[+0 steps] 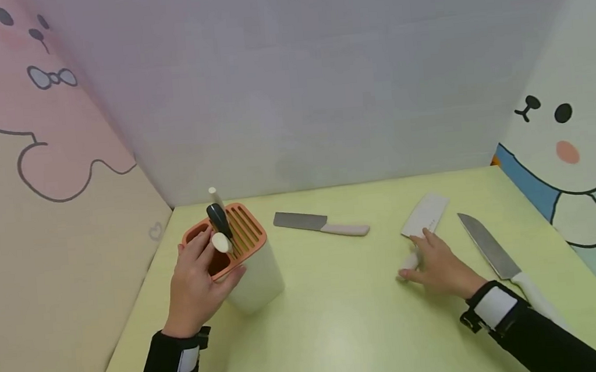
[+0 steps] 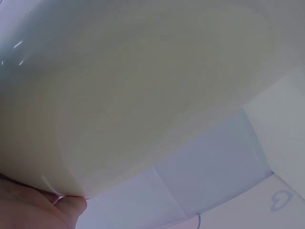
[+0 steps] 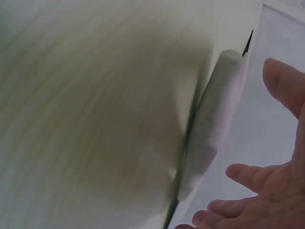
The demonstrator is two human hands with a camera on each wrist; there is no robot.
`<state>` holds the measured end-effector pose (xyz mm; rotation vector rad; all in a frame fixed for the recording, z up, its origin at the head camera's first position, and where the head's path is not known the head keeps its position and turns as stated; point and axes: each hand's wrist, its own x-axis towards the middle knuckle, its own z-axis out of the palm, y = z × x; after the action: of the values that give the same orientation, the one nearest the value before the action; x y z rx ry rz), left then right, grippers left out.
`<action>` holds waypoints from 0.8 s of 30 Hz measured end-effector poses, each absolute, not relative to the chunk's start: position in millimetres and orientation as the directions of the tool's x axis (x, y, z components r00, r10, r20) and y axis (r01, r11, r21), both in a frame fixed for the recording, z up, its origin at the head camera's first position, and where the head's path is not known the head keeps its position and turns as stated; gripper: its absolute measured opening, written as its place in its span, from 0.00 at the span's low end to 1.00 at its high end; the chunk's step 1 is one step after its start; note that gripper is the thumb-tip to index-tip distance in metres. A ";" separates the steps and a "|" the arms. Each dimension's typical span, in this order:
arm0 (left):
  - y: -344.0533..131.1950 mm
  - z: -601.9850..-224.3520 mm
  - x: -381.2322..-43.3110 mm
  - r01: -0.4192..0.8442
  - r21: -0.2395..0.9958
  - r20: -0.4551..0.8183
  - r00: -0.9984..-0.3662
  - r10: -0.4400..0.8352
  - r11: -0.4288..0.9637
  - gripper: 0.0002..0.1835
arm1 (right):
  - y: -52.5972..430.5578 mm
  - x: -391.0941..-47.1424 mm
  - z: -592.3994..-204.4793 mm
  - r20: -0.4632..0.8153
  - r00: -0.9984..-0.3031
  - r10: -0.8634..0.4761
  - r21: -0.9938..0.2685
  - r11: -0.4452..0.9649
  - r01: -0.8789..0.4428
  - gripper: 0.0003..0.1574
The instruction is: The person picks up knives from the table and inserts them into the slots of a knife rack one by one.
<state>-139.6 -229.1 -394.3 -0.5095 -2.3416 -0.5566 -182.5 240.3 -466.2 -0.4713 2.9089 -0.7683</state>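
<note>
My left hand grips the top of a white knife block with an orange slotted lid, thumb on the near rim, fingers over the left side. Out of the lid stick a black handle and two pale handles, one at the back and one in front. My right hand is spread over a white-handled cleaver lying on the table. In the right wrist view, a gap shows between the fingers and the cleaver's handle.
A small grey-bladed knife with a pale handle lies mid-table, right of the block. Beside my right forearm lies a larger knife, its handle partly behind the sleeve. Panels with cartoon bears enclose the yellow table at left and right, with a plain back wall.
</note>
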 end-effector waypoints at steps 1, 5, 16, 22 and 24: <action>-229.5 -392.9 -139.5 0.492 0.255 0.684 -0.700 0.204 0.833 0.42 | 241.3 -185.8 -468.8 -0.021 -0.948 -0.318 -0.495 0.827 -0.267 0.58; -231.0 -385.9 -141.3 0.478 0.270 0.685 -0.706 0.182 0.836 0.41 | 247.1 -200.5 -474.8 -0.044 -0.948 -0.316 -0.469 0.844 -0.260 0.64; -224.7 -383.0 -135.5 0.490 0.275 0.689 -0.700 0.186 0.827 0.41 | 262.6 -197.1 -480.4 -0.051 -0.921 -0.385 -0.453 0.831 -0.323 0.62; -217.5 -385.0 -136.4 0.495 0.277 0.675 -0.710 0.199 0.823 0.42 | 270.7 -181.0 -487.4 -0.071 -0.910 -0.409 -0.422 0.839 -0.344 0.64; -215.6 -385.8 -136.0 0.498 0.279 0.670 -0.713 0.205 0.821 0.42 | 270.5 -171.8 -489.6 -0.066 -0.904 -0.422 -0.405 0.839 -0.363 0.64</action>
<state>-136.0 -215.6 -385.8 -0.5131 -2.3541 -0.5929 -171.8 270.5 -489.6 -0.6152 2.8657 -0.5856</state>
